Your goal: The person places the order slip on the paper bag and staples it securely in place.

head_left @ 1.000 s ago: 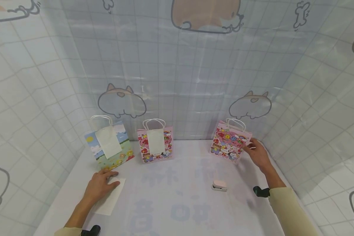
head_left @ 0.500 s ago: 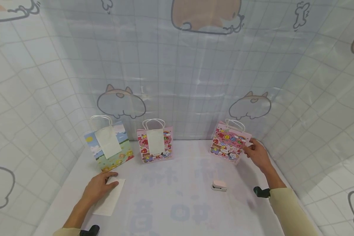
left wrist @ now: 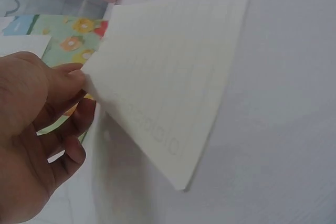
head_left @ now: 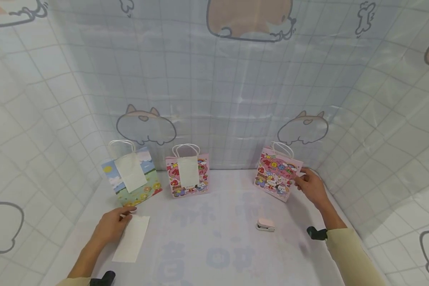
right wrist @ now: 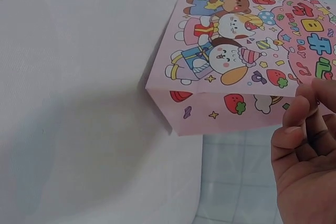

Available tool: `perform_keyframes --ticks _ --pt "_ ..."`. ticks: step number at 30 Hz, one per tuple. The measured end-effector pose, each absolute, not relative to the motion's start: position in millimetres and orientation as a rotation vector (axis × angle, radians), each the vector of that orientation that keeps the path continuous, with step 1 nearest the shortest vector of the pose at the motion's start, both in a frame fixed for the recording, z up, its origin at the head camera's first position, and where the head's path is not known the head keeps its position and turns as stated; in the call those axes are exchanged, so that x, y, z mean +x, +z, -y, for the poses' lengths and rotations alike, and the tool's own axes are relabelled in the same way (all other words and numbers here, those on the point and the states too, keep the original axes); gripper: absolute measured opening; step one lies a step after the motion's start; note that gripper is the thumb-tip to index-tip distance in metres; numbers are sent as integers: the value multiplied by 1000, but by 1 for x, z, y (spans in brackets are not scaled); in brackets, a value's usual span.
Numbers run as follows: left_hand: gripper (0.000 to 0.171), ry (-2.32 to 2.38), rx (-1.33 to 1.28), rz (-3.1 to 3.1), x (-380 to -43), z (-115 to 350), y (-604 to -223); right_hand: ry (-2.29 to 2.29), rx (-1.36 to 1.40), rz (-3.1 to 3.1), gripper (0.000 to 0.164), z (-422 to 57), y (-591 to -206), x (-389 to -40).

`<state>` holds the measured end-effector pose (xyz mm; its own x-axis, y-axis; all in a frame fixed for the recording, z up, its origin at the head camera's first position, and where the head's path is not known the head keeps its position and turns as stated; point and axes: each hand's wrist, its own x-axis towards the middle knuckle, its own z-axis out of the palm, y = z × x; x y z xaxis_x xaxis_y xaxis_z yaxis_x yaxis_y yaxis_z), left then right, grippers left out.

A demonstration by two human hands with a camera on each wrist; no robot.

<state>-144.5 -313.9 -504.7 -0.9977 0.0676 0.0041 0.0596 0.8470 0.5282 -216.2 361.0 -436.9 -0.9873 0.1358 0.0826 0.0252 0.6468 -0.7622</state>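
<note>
My left hand [head_left: 111,225] pinches the left edge of a cream paper slip [head_left: 133,239]; in the left wrist view the slip [left wrist: 168,66] tilts up from the table, held between thumb and fingers. At the right, my right hand [head_left: 312,187] pinches the side edge of a pink cartoon paper bag [head_left: 276,174] with white handles. The right wrist view shows thumb and fingers at the edge of this bag [right wrist: 231,51], its pink side panel facing the hand.
A blue and green landscape gift bag [head_left: 151,180] and a second pink gift bag [head_left: 204,171] stand at the back left, each with a cream slip on its front. A small pink and white stapler [head_left: 265,225] lies right of centre. Patterned curtain walls [head_left: 236,99] surround the table [head_left: 228,214].
My left hand has shifted left, from lying over the paper slip to its left edge. The right bag has turned and tilted slightly in my right hand.
</note>
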Motion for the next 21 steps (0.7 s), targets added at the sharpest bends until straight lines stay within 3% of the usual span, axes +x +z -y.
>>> perform_keyframes --ticks 21 --pt "10 911 131 -3072 -144 302 -492 1358 -64 2676 50 -345 -429 -216"
